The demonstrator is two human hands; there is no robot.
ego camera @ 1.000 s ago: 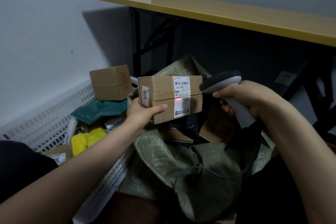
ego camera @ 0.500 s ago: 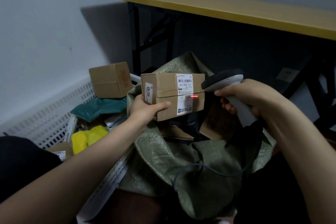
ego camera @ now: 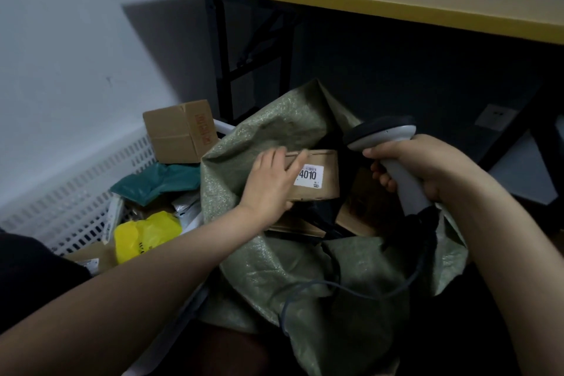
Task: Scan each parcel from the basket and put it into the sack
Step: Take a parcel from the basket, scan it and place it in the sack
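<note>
Parcel (ego camera: 327, 166) in left hand (ego camera: 270, 183) over sack (ego camera: 274, 127)

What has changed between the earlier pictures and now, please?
The left hand lowered the cardboard box from before the scanner into the mouth of the sack, turning its 4010 label upward, and still holds it. The red scan line is gone. The right hand keeps its grip on the scanner; parcels in the basket lie unchanged.

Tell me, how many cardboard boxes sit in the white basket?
2 show: the far box stands at the basket's back end; the near box is partly seen at its front corner beside the yellow bag. Others may be hidden beneath the bags.
</note>
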